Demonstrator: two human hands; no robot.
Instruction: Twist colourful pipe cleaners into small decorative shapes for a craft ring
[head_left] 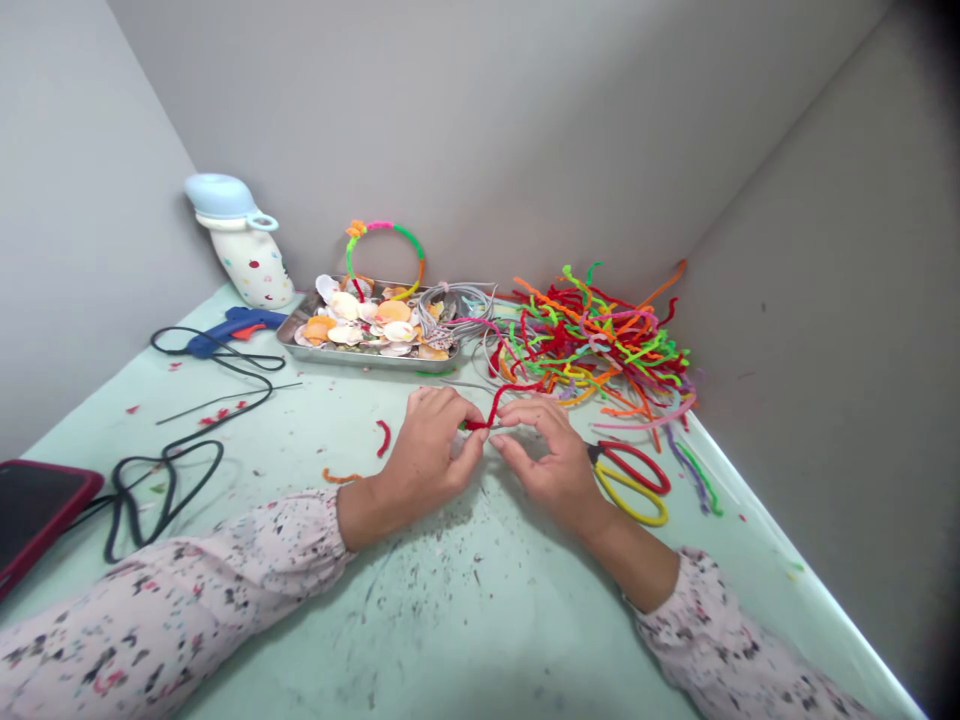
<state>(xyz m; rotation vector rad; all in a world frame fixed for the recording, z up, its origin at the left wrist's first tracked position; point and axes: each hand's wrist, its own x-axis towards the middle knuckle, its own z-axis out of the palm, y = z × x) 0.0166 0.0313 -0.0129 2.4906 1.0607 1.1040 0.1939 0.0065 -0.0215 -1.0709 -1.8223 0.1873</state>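
Note:
Between my hands, near the middle of the table, a fuzzy red pipe cleaner [496, 402] bends upward, its lower end coiled round a thin grey wire. My left hand [431, 450] pinches the wrapped part between thumb and forefinger, where a bit of green also shows. Just to the right, my right hand [551, 455] has its thumb and fingertips curled close around the wire and the red pipe cleaner; the exact contact is partly hidden. Scissors [634, 480] with red and yellow handles lie beside my right hand. A short red piece [383, 438] lies left of my left hand.
A metal tray [360, 356] of seashells sits at the back, with a colourful pipe-cleaner ring [409, 240] standing in it. Loose pipe cleaners [600, 335] heap at back right. Leftward are a bottle [251, 265], a blue glue gun [225, 328], its black cord and a phone [41, 510].

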